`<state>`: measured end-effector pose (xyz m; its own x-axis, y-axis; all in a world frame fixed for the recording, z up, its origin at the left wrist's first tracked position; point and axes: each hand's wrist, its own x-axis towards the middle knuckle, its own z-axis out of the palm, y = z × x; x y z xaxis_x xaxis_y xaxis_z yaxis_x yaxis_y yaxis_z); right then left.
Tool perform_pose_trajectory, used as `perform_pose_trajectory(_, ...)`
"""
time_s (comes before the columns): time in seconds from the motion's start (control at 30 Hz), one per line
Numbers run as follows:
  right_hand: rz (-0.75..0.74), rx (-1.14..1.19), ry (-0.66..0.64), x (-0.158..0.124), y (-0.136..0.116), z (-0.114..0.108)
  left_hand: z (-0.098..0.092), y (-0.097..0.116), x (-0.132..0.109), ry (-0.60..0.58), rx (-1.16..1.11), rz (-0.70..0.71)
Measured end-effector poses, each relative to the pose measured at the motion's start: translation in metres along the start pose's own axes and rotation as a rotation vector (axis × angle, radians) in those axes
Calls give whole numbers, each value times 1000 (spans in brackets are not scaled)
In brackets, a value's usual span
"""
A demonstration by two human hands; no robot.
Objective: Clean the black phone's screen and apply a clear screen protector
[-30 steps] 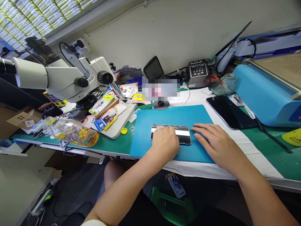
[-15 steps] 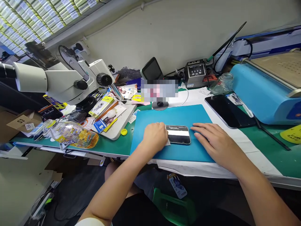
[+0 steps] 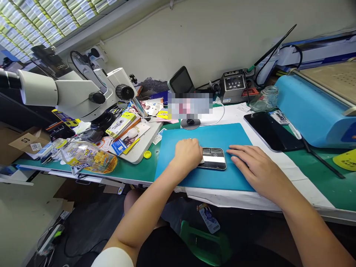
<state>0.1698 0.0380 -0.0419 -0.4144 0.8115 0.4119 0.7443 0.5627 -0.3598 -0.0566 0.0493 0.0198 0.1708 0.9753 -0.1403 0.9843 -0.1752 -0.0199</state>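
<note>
Phone (image 3: pixel 215 158) lies flat, long axis running left-to-right.

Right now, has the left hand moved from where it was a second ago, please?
Yes: judged against the blue mat, the left hand has shifted left and slightly farther back.

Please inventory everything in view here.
Rectangular mat: one, blue, centre
Glossy rectangular handset: one, silver-black, on mat
Thin scrap: one, white, over handset
Large phone: one, black, right of mat
Workbench: one, green, centre
Microscope: one, white, left
Printed packets: several, multicoloured, around microscope
Plastic bottle: one, clear, left
Boxy soldering station: one, grey, back
Glass jar: one, clear, back right
Bulky machine: one, blue, far right
Plastic stool: one, green, below
Left hand: one, bare, over handset
Right hand: one, bare, on mat
</note>
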Motion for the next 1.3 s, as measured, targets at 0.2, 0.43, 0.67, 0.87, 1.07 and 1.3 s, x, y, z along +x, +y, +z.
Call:
perform_pose_trajectory(0.2,-6,-9,9,0,-2,-1,8,3,-26,-11,4,20)
perform_pose_trajectory(0.43,-16,-21,4,0,-1,0,4,9,-3,28,11,25)
perform_pose_trajectory(0.67,-23,-17,4,-1,1,0,12,-6,-21,32,31,76)
perform_pose_trajectory(0.87,0,-3,4,0,0,0,13,-32,-11,58,68,30)
perform_pose_trajectory(1.07,4,-5,-13,-1,1,0,23,-29,-43,55,83,66)
perform_pose_trajectory(1.3,-11,-28,-16,-2,3,1,12,-38,-8,79,102,51)
